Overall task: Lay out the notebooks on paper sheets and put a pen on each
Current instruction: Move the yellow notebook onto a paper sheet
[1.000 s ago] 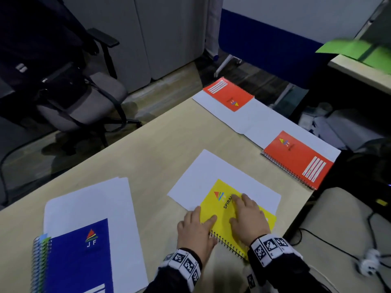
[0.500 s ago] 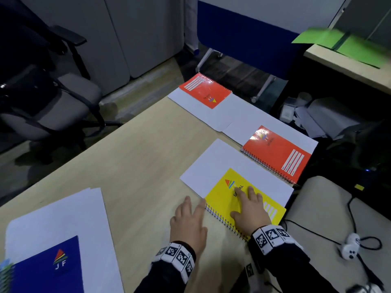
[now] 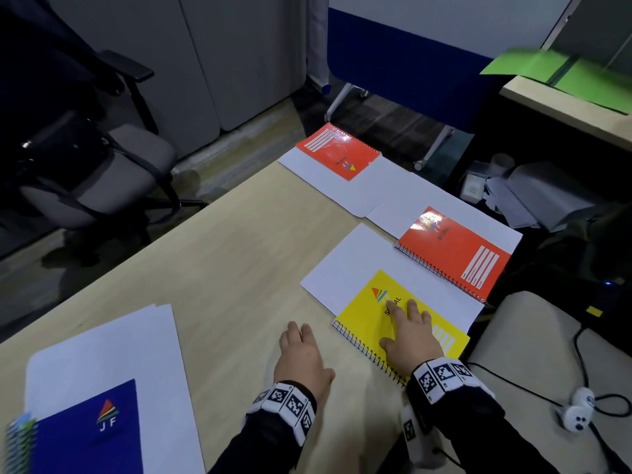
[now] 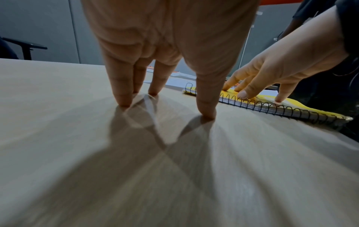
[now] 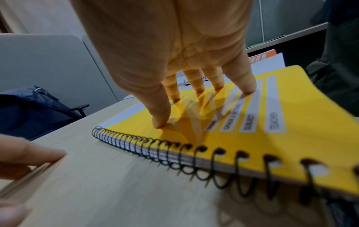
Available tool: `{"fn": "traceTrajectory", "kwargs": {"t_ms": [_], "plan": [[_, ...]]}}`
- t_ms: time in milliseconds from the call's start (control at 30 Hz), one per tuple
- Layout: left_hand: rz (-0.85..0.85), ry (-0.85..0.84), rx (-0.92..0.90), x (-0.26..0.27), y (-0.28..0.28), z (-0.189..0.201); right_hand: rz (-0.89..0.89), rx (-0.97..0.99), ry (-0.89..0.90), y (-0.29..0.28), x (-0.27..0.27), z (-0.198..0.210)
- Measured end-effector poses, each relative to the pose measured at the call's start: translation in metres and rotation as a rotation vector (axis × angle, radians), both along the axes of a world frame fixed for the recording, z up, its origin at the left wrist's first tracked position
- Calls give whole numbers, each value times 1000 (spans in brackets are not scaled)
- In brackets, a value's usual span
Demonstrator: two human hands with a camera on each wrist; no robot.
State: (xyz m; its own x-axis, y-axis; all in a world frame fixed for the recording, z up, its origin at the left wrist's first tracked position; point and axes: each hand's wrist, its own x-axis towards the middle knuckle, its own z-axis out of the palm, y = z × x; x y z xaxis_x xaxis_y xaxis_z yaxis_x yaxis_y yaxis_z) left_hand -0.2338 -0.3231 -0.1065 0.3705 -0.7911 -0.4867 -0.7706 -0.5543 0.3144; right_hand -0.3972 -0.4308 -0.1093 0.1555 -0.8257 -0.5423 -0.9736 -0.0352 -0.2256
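A yellow spiral notebook [image 3: 366, 313] lies partly on a white paper sheet [image 3: 349, 268] near the table's right edge. My right hand [image 3: 407, 333] presses flat on its cover [image 5: 242, 130] with straight fingers [image 5: 246, 86]. My left hand [image 3: 301, 357] rests on the bare table [image 4: 97, 153] just left of the spiral binding [image 4: 272, 107], its fingertips [image 4: 124, 101] touching wood. Two orange notebooks [image 3: 338, 150] [image 3: 451, 251] lie on sheets farther back. A blue notebook [image 3: 89, 429] sits on a paper stack at the near left. No pen is in view.
A grey office chair [image 3: 102, 165] stands off the table's far left. To the right of the table are a beige surface with cables [image 3: 533, 388] and a pile of papers on the floor [image 3: 533, 196]. Green sheets [image 3: 564, 77] lie on another desk.
My left hand has come off the yellow notebook and moved left onto the bare table. The right hand stays pressed on the cover. The view has swung slightly right.
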Motion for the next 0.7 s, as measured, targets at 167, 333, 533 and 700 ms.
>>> {"fn": "traceTrajectory", "kwargs": {"t_ms": [167, 333, 533, 700], "plan": [[-13, 46, -43, 6, 7, 0, -8, -8, 1, 1, 0, -1], [-61, 93, -44, 16, 13, 0, -31, 1, 14, -1, 0, -1], [-76, 120, -34, 20, 14, -1, -30, -11, 47, -2, 2, 0], [-57, 196, -44, 30, 15, 3, -14, -18, 40, -6, 1, -1]]}}
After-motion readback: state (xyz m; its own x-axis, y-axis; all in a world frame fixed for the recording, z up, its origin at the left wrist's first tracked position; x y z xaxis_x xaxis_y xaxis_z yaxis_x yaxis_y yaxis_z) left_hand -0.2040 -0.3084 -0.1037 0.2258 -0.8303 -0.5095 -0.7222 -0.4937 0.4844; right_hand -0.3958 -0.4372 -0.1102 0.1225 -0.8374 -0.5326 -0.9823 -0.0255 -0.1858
